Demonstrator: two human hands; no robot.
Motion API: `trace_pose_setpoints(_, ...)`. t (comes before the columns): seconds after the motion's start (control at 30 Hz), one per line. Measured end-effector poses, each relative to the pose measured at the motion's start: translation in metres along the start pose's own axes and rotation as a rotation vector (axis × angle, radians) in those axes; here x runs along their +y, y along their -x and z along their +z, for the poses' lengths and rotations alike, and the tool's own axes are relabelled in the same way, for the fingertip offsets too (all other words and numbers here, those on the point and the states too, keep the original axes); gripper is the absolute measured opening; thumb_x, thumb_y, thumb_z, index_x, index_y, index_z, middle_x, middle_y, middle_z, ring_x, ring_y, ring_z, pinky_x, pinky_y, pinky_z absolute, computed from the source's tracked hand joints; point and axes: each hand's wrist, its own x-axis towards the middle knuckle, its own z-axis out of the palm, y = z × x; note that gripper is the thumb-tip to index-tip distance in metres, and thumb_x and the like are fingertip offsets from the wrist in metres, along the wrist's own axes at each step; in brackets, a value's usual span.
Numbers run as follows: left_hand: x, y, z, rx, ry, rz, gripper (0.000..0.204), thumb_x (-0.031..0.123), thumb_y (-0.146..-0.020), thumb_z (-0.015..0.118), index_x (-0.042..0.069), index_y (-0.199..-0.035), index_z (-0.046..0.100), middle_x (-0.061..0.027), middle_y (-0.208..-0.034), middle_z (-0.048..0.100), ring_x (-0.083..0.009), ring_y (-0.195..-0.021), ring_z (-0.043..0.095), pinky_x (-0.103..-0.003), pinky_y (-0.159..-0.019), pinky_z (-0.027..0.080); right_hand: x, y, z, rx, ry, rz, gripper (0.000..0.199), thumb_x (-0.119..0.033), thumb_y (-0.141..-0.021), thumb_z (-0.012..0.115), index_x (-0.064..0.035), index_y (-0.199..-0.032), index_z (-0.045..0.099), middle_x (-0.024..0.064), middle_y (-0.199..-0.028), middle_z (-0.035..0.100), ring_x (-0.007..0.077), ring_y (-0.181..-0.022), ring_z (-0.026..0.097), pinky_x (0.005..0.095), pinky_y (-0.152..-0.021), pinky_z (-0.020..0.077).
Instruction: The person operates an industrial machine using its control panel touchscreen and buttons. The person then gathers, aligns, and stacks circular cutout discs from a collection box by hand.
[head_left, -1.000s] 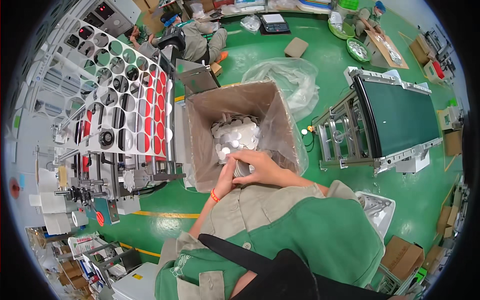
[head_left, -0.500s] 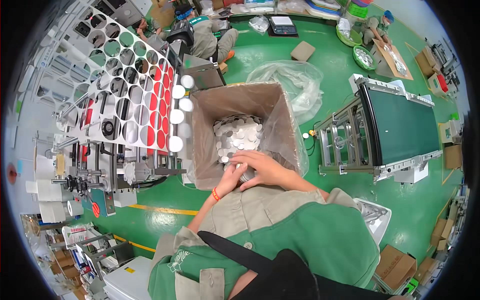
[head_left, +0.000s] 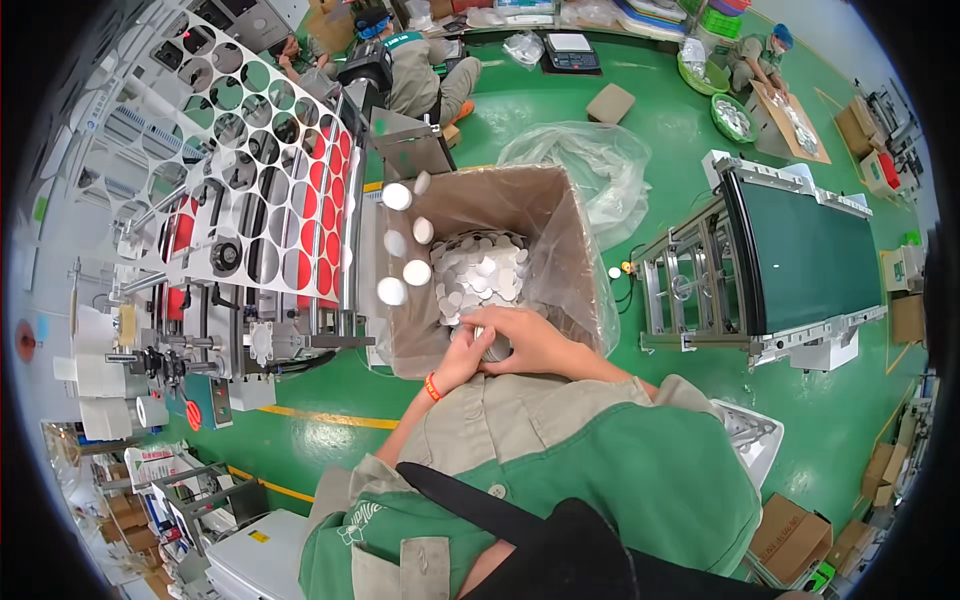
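Observation:
Both my hands are over the near side of a large cardboard box (head_left: 400, 345) lined with clear plastic. My left hand (head_left: 460, 360), with an orange wristband, and my right hand (head_left: 540, 340) close round a stack of round discs (head_left: 495, 348) between them. The fingers hide part of this stack. Below them in the box lies a heap of loose white and silvery discs (head_left: 480, 270). Several white discs (head_left: 392, 291) are in the air over the box's left side, beside the machine.
At the left, a machine (head_left: 260, 345) carries a white web punched with round holes (head_left: 240, 180), red showing through some. A conveyor with a green belt (head_left: 810, 250) stands at the right. Crumpled clear plastic (head_left: 600, 190) lies behind the box. Co-workers (head_left: 420, 75) sit further off.
The white discs at the machine's edge have left it and moved right, over the box. My hands stay round the stack, almost unmoved.

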Motion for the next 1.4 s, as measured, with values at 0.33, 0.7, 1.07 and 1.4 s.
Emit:
trace_pose_setpoints(0.33,0.008,-0.027,0.037,0.051,0.086,0.076,0.075,0.026,-0.083,0.061,-0.002,-0.136,0.017,-0.0120,-0.133,0.032,-0.0182,-0.122,0.032,-0.031,-0.101,0.028,0.028,0.021,-0.025,0.101,-0.111,-0.066,0.052,-0.026,-0.064,0.075,-0.0081,-0.109,0.054,0.0073,-0.103,0.058,0.0255,-0.088,0.058,0.0334,-0.075,0.0472)
trace_pose_setpoints(0.7,0.024,-0.077,0.098,0.214,-0.014,-0.126,0.099,0.016,-0.083,0.061,0.012,-0.131,-0.026,-0.0164,-0.128,0.036,-0.0182,-0.099,0.053,-0.031,-0.079,0.048,0.092,0.052,-0.086,0.075,-0.248,-0.018,0.055,-0.028,-0.063,0.075,-0.0089,-0.111,0.054,0.0069,-0.104,0.058,0.0245,-0.091,0.058,0.0336,-0.077,0.0461)
trace_pose_setpoints(1.07,0.039,-0.073,0.121,0.413,0.031,-0.100,0.101,0.006,-0.080,0.063,0.018,-0.134,-0.022,-0.0221,-0.133,0.022,-0.0244,-0.108,0.049,-0.034,-0.086,0.045,0.122,0.024,-0.081,-0.032,-0.335,-0.050,0.072,-0.022,-0.059,0.072,-0.0139,-0.124,0.042,0.0082,-0.109,0.055,0.0285,-0.095,0.056,0.0389,-0.081,0.0439)
trace_pose_setpoints(1.4,0.032,-0.072,0.121,0.585,-0.054,-0.030,0.085,0.017,-0.083,0.061,0.005,-0.136,-0.004,-0.0174,-0.131,0.024,-0.0231,-0.122,0.031,-0.033,-0.098,0.031,0.133,0.016,-0.061,-0.086,-0.331,-0.173,0.071,-0.024,-0.060,0.073,-0.0127,-0.124,0.043,0.0084,-0.111,0.053,0.0301,-0.089,0.057,0.0383,-0.074,0.0463)
